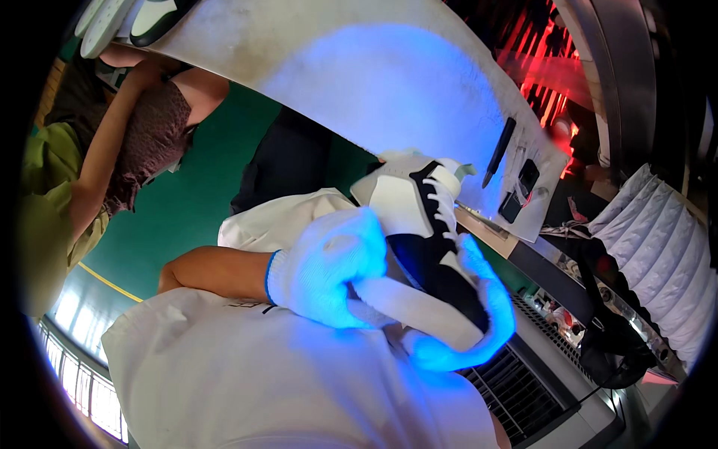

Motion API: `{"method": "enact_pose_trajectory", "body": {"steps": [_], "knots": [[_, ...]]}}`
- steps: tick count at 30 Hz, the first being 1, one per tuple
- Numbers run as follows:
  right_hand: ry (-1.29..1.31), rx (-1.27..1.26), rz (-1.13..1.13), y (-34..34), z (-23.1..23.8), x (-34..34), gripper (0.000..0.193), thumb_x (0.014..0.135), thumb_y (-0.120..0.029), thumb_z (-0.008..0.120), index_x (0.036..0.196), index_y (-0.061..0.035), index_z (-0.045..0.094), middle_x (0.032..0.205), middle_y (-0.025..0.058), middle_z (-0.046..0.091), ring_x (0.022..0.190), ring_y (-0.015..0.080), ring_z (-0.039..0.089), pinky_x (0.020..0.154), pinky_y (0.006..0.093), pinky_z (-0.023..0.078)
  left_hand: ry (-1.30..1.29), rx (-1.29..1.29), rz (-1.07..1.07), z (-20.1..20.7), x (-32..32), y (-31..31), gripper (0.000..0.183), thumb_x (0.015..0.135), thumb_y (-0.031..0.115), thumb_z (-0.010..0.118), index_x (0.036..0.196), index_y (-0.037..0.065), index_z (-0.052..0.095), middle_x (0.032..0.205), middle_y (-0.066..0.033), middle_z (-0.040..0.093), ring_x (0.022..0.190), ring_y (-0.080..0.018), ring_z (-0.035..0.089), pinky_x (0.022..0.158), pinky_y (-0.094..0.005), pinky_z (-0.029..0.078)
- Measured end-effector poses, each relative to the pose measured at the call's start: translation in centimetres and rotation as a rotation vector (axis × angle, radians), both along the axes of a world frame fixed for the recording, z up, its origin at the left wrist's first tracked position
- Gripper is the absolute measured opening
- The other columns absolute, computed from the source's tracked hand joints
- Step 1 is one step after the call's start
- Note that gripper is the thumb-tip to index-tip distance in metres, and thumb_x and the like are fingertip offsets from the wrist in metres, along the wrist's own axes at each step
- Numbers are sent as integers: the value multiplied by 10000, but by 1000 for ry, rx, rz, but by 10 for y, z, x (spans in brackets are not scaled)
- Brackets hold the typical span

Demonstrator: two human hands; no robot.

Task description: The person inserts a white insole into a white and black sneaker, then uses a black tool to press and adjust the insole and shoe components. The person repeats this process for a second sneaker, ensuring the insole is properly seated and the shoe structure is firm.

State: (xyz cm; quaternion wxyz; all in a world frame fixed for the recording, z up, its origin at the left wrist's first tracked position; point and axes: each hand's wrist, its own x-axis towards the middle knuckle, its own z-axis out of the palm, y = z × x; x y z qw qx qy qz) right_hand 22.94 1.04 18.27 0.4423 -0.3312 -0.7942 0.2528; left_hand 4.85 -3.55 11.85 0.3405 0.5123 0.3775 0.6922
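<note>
Both hands wear white knit gloves, washed blue by a lamp; between them they hold a black-and-white high-top sneaker (426,247) up in front of the person's chest, clear of the worktop (374,82). The left hand (329,269) comes in from the left on a bare forearm; its fingers are curled round the shoe's white sole and heel end, closed on it. The right hand (471,322) sits lower and to the right, cupping the dark side of the shoe, its fingers wrapped up along the upper near the white laces; so both hands are holding the shoe.

Beyond the shoe the pale worktop glows blue in the middle; a black pen (499,152) lies near its right edge, with a small dark object just beside it that I cannot make out. Below the hands, to the right, runs a grey machine housing with a slotted grille (516,389). On the left stands another person in a green top (45,217), well apart.
</note>
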Motion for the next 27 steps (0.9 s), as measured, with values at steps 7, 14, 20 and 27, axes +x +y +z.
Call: {"method": "enact_pose_trajectory", "body": {"steps": [7, 14, 20, 27], "knots": [[-33, -120, -1, 8, 16, 5, 811, 930, -452, 892, 1497, -70, 457, 1432, 280, 626, 1293, 433, 706, 1085, 628, 623, 87, 56, -17, 7, -3, 13, 359, 750, 248, 953, 973, 123, 702, 950, -90, 643, 828, -313, 635, 697, -437, 511], [195, -237, 50, 38, -19, 21, 564, 1004, -259, 831, 1415, -72, 492, 1415, 303, 635, 1249, 428, 719, 1054, 641, 629, 271, 21, 44, 8, -5, 59, 340, 734, 245, 966, 942, 139, 719, 927, -61, 644, 812, -300, 621, 658, -433, 460], [669, -538, 176, 79, -107, 47, 710, 880, -317, 935, 1414, -49, 552, 1418, 270, 678, 1336, 459, 679, 1149, 648, 544, 738, -87, 46, 12, 8, 95, 445, 698, 306, 998, 943, 125, 674, 920, -63, 625, 803, -298, 611, 680, -410, 458], [360, -706, 205, 119, -137, 95, 976, 712, -442, 1083, 1462, -5, 636, 1458, 154, 678, 1327, 274, 665, 1108, 445, 561, 1106, -184, 67, -4, 25, 104, 502, 623, 293, 959, 1039, 169, 707, 959, -44, 650, 854, -312, 635, 724, -467, 492]]}}
